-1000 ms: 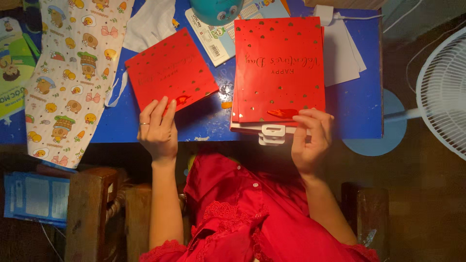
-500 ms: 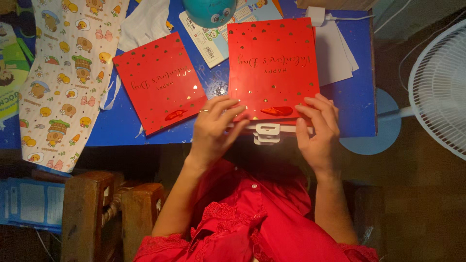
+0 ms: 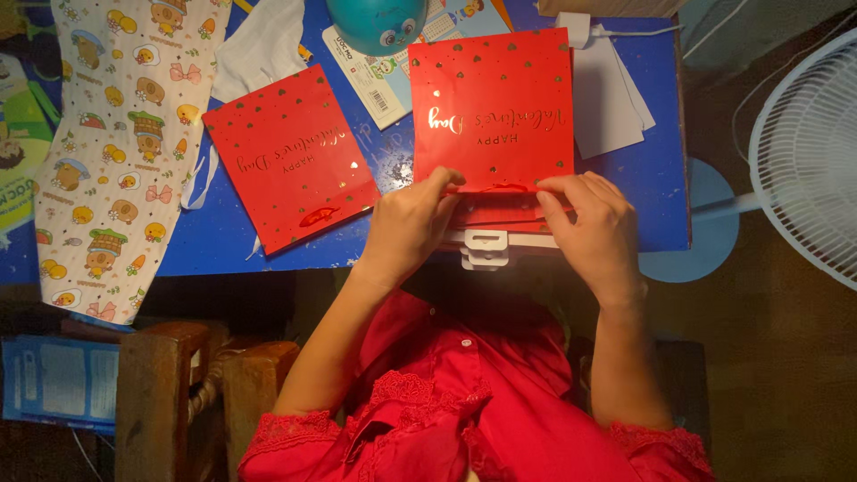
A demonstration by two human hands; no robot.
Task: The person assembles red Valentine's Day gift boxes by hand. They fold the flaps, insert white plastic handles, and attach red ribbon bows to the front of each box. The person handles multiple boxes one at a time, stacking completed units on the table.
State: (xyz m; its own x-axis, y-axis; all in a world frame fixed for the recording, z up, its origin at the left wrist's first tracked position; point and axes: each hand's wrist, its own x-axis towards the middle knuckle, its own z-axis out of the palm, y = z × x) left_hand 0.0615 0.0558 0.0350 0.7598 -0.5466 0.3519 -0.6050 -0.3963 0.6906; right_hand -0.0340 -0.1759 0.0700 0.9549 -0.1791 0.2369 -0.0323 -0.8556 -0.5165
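Both hands grasp the near edge of a red gift bag (image 3: 493, 112) lying flat on the blue table (image 3: 665, 192). The left hand (image 3: 409, 228) pinches its lower left edge, fingers closed on it. The right hand (image 3: 596, 228) grips the lower right edge. A second red gift bag (image 3: 290, 159) lies just beside, at the left.

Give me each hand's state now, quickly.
Left hand: pinching the near edge of the red gift bag.
Right hand: pinching the same edge.
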